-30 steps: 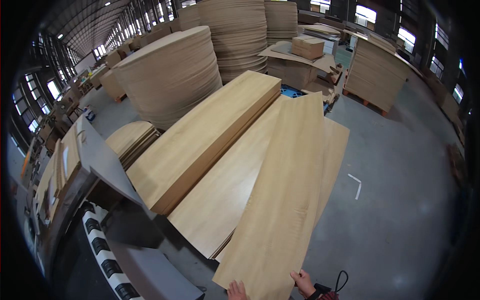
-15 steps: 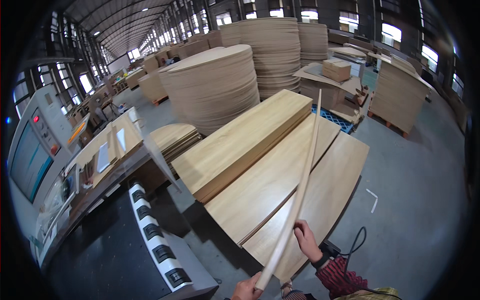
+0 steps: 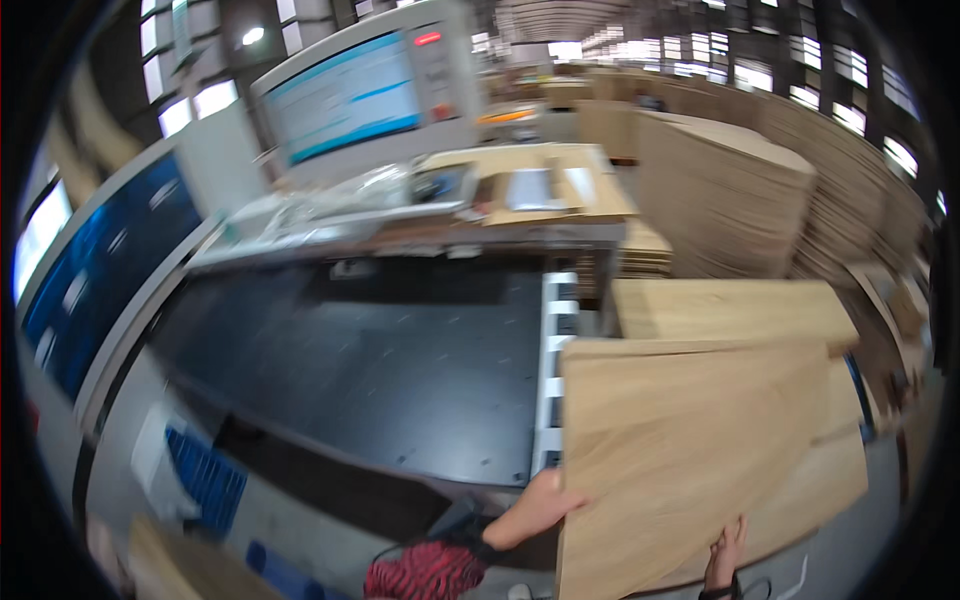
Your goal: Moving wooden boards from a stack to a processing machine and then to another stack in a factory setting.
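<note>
Daylight from high windows (image 3: pixel 800 75) and one ceiling lamp (image 3: pixel 252 36) lights the hall evenly, with soft shadow under the dark machine bed (image 3: pixel 400 370). Motion blur smears everything, worst at left. Fisheye bending and black vignetting ring the edges.

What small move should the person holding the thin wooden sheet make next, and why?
Probably swing the veneer sheet leftward over the dark machine bed: the left hand and right hand grip its near edge, and it sits mostly to the right of the bed, over the stacks.
</note>
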### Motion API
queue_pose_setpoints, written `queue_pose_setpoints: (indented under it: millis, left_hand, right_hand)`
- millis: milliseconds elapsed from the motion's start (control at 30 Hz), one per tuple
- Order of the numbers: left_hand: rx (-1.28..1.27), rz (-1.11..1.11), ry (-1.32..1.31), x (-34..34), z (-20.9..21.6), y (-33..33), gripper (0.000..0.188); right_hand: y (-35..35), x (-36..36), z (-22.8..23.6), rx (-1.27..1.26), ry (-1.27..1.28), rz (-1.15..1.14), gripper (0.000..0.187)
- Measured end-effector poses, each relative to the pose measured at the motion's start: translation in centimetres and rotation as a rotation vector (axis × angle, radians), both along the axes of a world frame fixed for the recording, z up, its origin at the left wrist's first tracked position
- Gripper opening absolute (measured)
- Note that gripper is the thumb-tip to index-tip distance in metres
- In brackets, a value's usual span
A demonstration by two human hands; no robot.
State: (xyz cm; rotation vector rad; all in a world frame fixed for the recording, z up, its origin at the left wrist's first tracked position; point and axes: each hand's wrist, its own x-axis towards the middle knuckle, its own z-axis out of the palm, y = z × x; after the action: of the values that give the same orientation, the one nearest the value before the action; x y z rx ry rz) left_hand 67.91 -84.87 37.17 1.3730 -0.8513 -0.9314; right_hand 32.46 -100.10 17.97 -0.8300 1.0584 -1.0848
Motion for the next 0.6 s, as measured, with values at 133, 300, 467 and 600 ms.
queue_pose_setpoints:
  millis: [133, 300, 467, 600]
  left_hand:
    - [-0.031, 0.105, 0.187, 5.6, 0.7, -2.0, 0.02]
    - [0.042, 0.298, 0.178, 12.4, -1.1, -0.8, 0.017]
    - [-0.018, 0.481, 0.213, 16.7, -1.0, 0.9, 0.014]
    - [0.037, 0.469, 0.145, 21.2, 2.1, 3.7, 0.014]
  right_hand:
    - [0.7, 1.6, 4.0, -0.159, 0.261, 0.14, 0.049]
    - [-1.8, 3.8, 11.8, -0.89, 1.666, 0.665, 0.049]
    - [-7.2, 9.8, 9.8, -1.195, 1.134, 0.964, 0.05]
    - [-3.7, 19.6, 11.3, -1.239, 1.008, 1.123, 0.054]
